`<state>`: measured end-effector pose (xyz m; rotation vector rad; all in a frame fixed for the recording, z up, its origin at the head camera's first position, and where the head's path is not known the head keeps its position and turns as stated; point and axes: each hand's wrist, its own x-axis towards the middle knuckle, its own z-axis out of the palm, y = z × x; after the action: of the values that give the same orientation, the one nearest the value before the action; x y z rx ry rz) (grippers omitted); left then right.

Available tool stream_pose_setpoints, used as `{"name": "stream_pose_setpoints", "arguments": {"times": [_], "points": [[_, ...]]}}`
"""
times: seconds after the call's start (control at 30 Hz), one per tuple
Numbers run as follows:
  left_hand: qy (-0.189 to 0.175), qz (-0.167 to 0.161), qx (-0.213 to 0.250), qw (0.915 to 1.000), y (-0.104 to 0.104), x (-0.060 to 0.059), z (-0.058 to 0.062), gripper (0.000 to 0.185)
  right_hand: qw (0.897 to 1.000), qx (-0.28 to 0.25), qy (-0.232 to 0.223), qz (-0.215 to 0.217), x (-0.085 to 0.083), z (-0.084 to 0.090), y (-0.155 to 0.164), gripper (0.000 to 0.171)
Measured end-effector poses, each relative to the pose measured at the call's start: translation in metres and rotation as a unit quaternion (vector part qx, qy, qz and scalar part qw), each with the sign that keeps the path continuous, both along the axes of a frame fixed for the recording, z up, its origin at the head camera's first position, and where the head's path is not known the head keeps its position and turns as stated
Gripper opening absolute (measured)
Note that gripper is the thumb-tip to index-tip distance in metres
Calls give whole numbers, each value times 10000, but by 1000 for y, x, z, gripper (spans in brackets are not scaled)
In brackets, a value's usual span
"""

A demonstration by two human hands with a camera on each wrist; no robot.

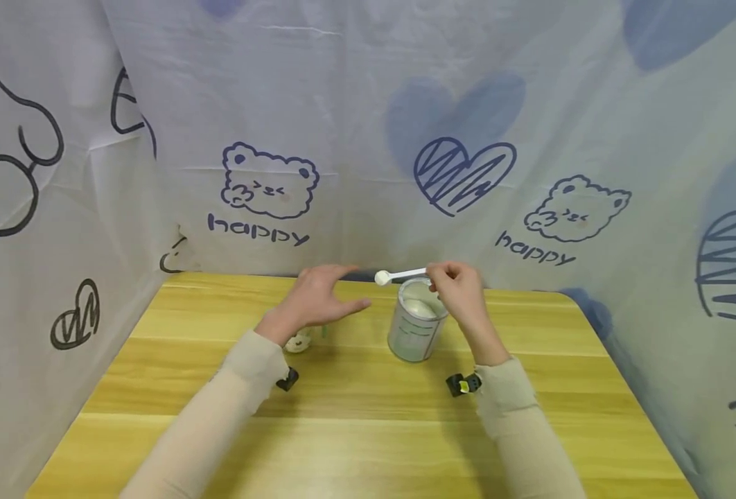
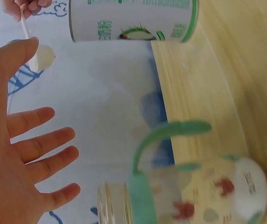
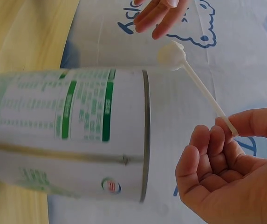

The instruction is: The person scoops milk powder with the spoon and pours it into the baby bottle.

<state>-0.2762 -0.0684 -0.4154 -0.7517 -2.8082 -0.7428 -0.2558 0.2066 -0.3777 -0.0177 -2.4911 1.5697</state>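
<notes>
Pale cloth printed with bears and hearts (image 1: 464,173) walls in a yellow wooden table (image 1: 368,409), and the action sits near its far edge. Right hand (image 1: 461,291) first: thumb and fingertips (image 3: 226,128) pinch the tip of a thin white plastic scoop (image 1: 399,276), the other fingers curled loosely into the palm. Its small round bowl, heaped with white powder, pokes out leftward, past the rim of the tin (image 1: 416,326) and over bare table. That tin is an open metal cylinder, pale label with green bands, powder visible inside, standing upright just under the right hand.

Left hand (image 1: 318,301) now: fingers (image 2: 44,144) spread and straight, gripping nothing, hovering just above a clear baby bottle (image 2: 180,196) with green handles and cartoon prints. The bottle seems to lie on its side, though blur makes that uncertain.

Risks look real. Such a light pinch at the very handle end leaves the scoop free to tilt, and loose powder would dust the wood. A rounded, smooth bottle could also roll off, since no fingers are steadying it.
</notes>
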Motion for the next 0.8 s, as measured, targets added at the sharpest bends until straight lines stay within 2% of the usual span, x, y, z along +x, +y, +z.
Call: {"name": "stream_pose_setpoints", "arguments": {"times": [0.37,0.8], "points": [[-160,218,124,9996,-41,10,-8,83,9995,-146,-119,245,-3,-3,-23,29],[-285,526,156,9981,-75,22,-18,87,9977,-297,-131,593,-3,-7,-45,28]]}}
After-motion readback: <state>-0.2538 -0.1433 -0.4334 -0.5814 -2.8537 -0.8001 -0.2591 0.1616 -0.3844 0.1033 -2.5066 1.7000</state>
